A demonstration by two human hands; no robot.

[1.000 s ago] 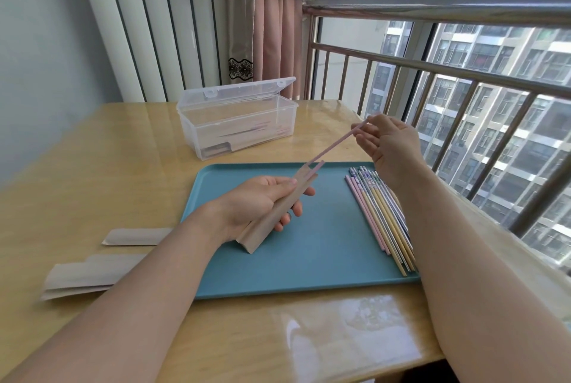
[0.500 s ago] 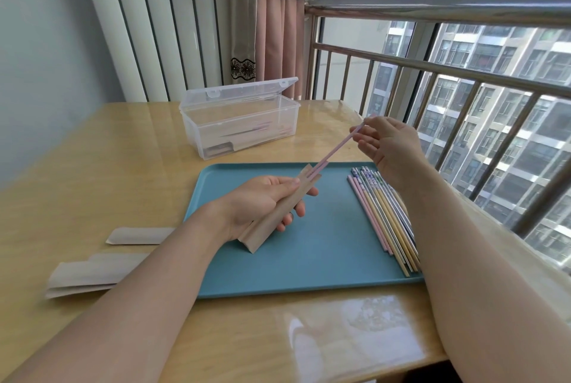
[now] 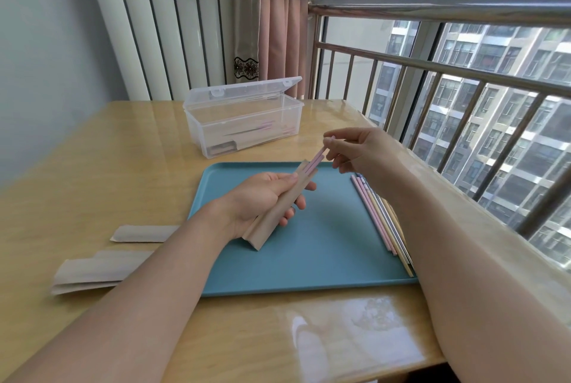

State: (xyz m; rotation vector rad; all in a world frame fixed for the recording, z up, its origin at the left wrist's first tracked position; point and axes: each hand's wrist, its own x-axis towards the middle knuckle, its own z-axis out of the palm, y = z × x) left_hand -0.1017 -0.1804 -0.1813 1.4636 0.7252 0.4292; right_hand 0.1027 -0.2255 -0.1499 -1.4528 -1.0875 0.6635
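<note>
My left hand (image 3: 261, 197) grips a brown paper sleeve (image 3: 278, 212) held slanted above the blue tray (image 3: 309, 259). Pink chopsticks (image 3: 316, 160) stick out of the sleeve's upper end. My right hand (image 3: 355, 150) pinches their top end, most of their length lying inside the sleeve. A row of pastel chopsticks (image 3: 380, 215) lies along the tray's right side, partly hidden by my right forearm.
A clear plastic box (image 3: 244, 123) with its lid open stands behind the tray and holds a few wrapped chopsticks. Flat brown paper sleeves (image 3: 92, 271) lie on the wooden table (image 3: 92, 166) at the left. A metal railing (image 3: 463, 73) and window run along the right.
My right hand has moved down and left toward the sleeve, sliding the pink chopsticks far deeper into it. My left hand has kept the sleeve nearly still.
</note>
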